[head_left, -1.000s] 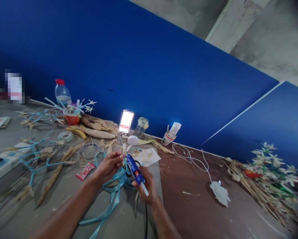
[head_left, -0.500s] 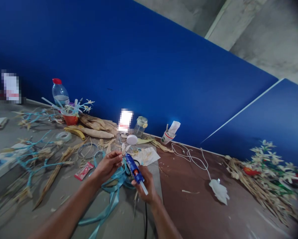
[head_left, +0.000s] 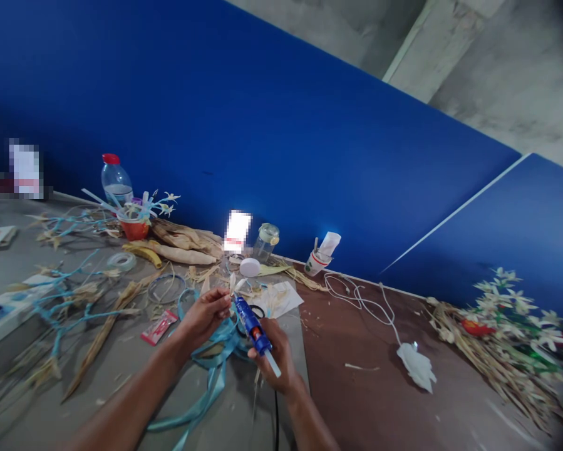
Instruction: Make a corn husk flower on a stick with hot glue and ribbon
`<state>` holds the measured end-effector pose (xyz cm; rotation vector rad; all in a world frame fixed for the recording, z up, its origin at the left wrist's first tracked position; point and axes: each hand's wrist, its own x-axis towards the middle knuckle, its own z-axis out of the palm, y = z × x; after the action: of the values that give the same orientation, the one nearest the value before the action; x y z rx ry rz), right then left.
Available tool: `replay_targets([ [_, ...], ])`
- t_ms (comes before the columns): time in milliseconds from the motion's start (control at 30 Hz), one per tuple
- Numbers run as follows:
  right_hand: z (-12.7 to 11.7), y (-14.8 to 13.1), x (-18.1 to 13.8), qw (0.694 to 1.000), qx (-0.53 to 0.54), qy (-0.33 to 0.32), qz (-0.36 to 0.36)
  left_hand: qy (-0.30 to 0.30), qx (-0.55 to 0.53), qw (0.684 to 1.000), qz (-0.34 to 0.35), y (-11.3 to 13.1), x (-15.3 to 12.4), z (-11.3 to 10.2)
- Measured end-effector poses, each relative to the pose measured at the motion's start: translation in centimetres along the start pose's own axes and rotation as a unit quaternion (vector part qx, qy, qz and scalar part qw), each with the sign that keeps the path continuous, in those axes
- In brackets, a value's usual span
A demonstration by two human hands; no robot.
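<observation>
My right hand [head_left: 274,360] is wrapped round a blue glue gun [head_left: 252,326] whose nozzle points up and left; a white glue stick juts from its back. My left hand [head_left: 206,316] pinches a small pale husk piece [head_left: 233,283] right at the nozzle tip. Both hands hover over a tangle of light blue ribbon [head_left: 206,391] on the grey table [head_left: 37,401]. The gun's black cord [head_left: 276,419] runs down toward me.
Dried husks, blue-wrapped stems [head_left: 65,307], a tape roll [head_left: 121,260], a red packet [head_left: 158,327] and wire rings lie left. A water bottle [head_left: 116,181], orange cup [head_left: 134,227], jar [head_left: 266,241] and paper cup [head_left: 317,260] line the blue wall. White cable [head_left: 361,300] and flowers [head_left: 520,326] lie right.
Both hands stay together with the gun and husk piece, shifting slightly left and down in the picture as the head camera moves. Nothing was let go.
</observation>
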<state>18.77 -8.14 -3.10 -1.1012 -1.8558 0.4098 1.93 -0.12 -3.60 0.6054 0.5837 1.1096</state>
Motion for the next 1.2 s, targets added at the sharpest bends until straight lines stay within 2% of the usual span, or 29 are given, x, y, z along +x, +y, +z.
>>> replay_targets([
  [300,-0.3,0.3,-0.1,0.997,0.037,0.027,0.057,-0.025,-0.008,1.000,-0.007,-0.6,0.4,-1.0],
  [533,-0.4,0.0,-0.2,0.999,0.020,0.000,0.026,-0.031,-0.017,0.999,-0.008,-0.5,0.4,-1.1],
  [733,-0.3,0.0,-0.2,0.999,0.024,0.017,0.030,-0.030,-0.017,0.999,-0.012,-0.5,0.4,-1.0],
  [933,-0.2,0.0,0.0,1.000,0.006,0.012,0.008,-0.032,-0.009,0.999,-0.015,-0.6,0.4,-1.0],
  [1200,-0.2,0.0,0.1,1.000,0.001,0.004,0.012,-0.029,-0.003,0.999,-0.017,-0.8,0.4,-1.0],
])
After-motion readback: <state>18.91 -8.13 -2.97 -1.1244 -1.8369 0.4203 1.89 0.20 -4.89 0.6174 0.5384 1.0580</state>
